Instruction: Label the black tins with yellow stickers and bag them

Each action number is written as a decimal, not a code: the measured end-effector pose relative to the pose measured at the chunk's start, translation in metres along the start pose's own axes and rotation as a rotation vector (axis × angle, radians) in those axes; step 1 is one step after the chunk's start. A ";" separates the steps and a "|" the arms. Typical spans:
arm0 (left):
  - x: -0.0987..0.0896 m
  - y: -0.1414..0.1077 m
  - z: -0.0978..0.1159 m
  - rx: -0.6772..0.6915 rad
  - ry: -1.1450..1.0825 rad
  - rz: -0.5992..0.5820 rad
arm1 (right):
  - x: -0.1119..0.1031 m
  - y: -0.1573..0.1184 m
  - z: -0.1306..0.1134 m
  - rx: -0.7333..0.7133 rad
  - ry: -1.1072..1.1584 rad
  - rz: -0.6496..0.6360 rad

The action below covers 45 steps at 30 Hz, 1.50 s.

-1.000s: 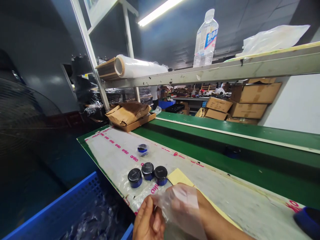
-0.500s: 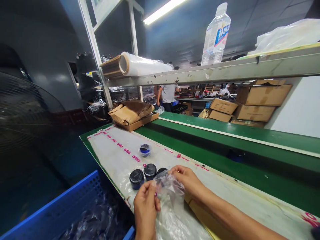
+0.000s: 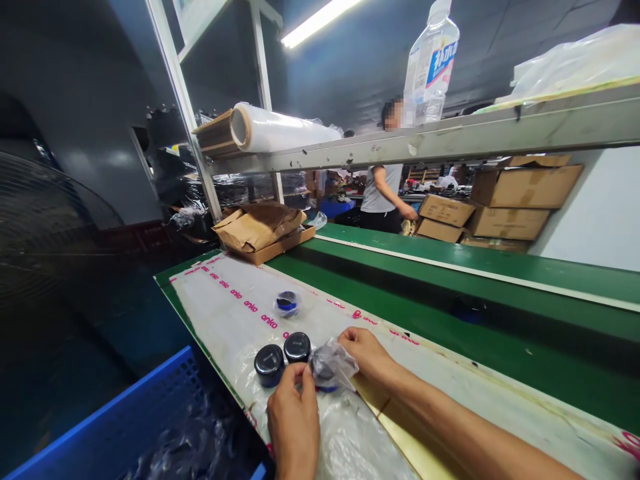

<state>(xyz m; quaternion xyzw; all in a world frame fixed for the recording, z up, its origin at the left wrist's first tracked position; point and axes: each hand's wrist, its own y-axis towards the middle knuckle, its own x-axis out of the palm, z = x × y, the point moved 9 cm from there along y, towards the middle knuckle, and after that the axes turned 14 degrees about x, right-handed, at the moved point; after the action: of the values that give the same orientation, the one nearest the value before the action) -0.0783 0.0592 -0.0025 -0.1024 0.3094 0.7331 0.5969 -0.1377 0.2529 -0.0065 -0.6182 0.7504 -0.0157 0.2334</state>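
Observation:
My left hand [image 3: 294, 420] and my right hand [image 3: 365, 353] both grip a clear plastic bag [image 3: 333, 367], which is gathered over a jar with a blue base [image 3: 325, 380]. The bag and my fingers hide most of that jar. Just left of it stand two uncovered black-lidded blue jars [image 3: 269, 365] [image 3: 297, 347], the nearer one close to my left hand. Farther up lies a bagged jar [image 3: 287, 304]. All of them rest on a plastic sheet with pink "anko" lettering [image 3: 225, 313]. A yellow card [image 3: 400, 427] lies under my right forearm.
A blue crate holding clear plastic [image 3: 100, 427] stands left of the bench. Green conveyor sections [image 3: 450, 287] run alongside. A metal shelf rail [image 3: 400, 150] carries a stretch-film roll [image 3: 280, 131] and a water bottle [image 3: 430, 67]. Beyond it, a co-worker [image 3: 383, 200] stands near cardboard boxes [image 3: 525, 187].
The bag has gone from hanging loose between my hands to gathered over the jar. My hands have come closer together. The co-worker has moved right behind the shelf.

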 end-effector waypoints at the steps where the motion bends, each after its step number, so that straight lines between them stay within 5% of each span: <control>1: 0.000 0.000 0.000 -0.005 0.004 -0.003 | 0.001 0.000 0.001 0.008 -0.015 -0.001; 9: 0.000 0.000 0.009 0.031 0.043 -0.044 | -0.002 -0.002 -0.006 -0.070 -0.230 -0.034; 15: -0.002 -0.001 0.018 0.090 0.289 -0.133 | -0.008 -0.020 -0.017 -0.189 -0.441 0.006; 22: 0.002 0.004 0.024 0.192 0.276 -0.184 | 0.003 -0.034 -0.028 -0.307 -0.383 -0.101; 25: 0.001 0.001 0.011 0.135 0.133 -0.144 | 0.009 -0.034 -0.023 -0.314 -0.252 -0.158; 29: -0.001 -0.003 -0.005 0.033 -0.339 -0.045 | 0.015 -0.035 -0.015 -0.283 -0.046 -0.249; 33: 0.003 -0.002 0.003 -0.050 -0.676 -0.151 | 0.010 -0.050 -0.025 -0.284 0.076 -0.408; 37: -0.009 0.011 0.032 0.099 -0.593 -0.313 | -0.012 -0.069 -0.052 -0.342 0.061 -0.496; 42: -0.034 0.042 0.071 0.443 -0.187 -0.320 | -0.042 -0.072 -0.086 -0.606 -0.199 -0.285; 45: -0.029 0.064 0.094 0.639 -0.006 -0.346 | -0.044 -0.050 -0.093 -0.629 -0.230 -0.234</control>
<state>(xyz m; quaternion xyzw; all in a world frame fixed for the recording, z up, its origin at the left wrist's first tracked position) -0.1098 0.0839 0.1072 0.0406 0.4991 0.4881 0.7149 -0.1200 0.2580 0.1068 -0.7395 0.6112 0.2593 0.1111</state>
